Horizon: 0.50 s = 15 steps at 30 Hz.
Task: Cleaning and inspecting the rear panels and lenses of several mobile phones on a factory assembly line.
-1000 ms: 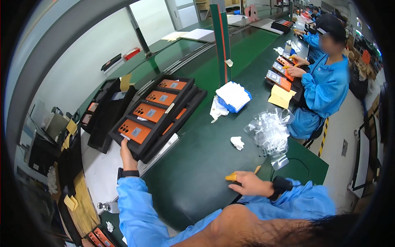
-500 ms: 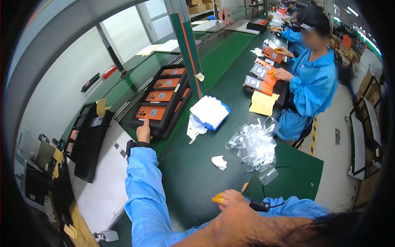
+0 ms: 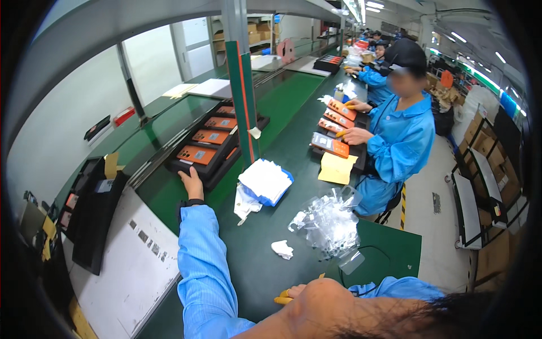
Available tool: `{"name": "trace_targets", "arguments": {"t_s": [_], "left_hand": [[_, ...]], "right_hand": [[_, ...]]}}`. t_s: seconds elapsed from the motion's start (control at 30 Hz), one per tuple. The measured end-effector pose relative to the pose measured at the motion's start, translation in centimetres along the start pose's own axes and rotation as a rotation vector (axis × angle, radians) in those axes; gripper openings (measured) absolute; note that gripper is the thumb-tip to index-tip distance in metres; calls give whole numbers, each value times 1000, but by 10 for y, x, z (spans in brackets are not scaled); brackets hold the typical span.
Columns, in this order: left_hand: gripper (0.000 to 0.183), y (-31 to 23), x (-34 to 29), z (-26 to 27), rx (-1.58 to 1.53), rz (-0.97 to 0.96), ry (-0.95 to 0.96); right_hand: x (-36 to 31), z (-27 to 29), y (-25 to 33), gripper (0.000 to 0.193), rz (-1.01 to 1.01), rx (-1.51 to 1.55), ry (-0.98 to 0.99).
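My left hand [image 3: 192, 184] is at the near end of a black tray [image 3: 199, 174], touching its edge with thumb and fingers apart. In the tray's slots lie several orange phones [image 3: 196, 154], their camera backs up, each with a pale label. The tray rests over another black tray on the green conveyor belt. Low in the view is my right hand [image 3: 292, 293], with yellow finger cots on its fingertips. Its fingers are curled together, and much of it is hidden, so what it may hold does not show.
A blue box of white wipes [image 3: 265, 179], a crumpled wipe [image 3: 282, 249] and a heap of clear plastic film [image 3: 333, 220] lie on the green table. A post [image 3: 243, 107] rises beside the tray. On the right a co-worker [image 3: 401, 130] handles orange phones. Another black tray [image 3: 101, 217] stands left.
The tray has shifted farther along the belt. My left index finger has gone from pointing at the nearest phone to the tray's edge. The view has tilted up; the right hand shows less.
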<state>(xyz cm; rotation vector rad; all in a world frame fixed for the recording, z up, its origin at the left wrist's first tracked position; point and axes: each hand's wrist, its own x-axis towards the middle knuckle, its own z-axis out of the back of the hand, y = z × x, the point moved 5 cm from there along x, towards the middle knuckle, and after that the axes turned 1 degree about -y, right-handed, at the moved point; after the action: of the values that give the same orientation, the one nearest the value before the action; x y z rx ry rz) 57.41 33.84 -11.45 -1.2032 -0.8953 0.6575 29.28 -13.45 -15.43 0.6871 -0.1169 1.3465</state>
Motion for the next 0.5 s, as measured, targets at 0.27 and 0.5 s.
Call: {"name": "trace_targets", "arguments": {"t_s": [0.27,0.5], "left_hand": [[86,4,0,-32,-146,155,190],[44,-84,-57,-6,-470,-7,-379]], "right_hand": [[5,18,3,28,-45,-22,-20],[22,44,20,34,-160,60,-78]]}}
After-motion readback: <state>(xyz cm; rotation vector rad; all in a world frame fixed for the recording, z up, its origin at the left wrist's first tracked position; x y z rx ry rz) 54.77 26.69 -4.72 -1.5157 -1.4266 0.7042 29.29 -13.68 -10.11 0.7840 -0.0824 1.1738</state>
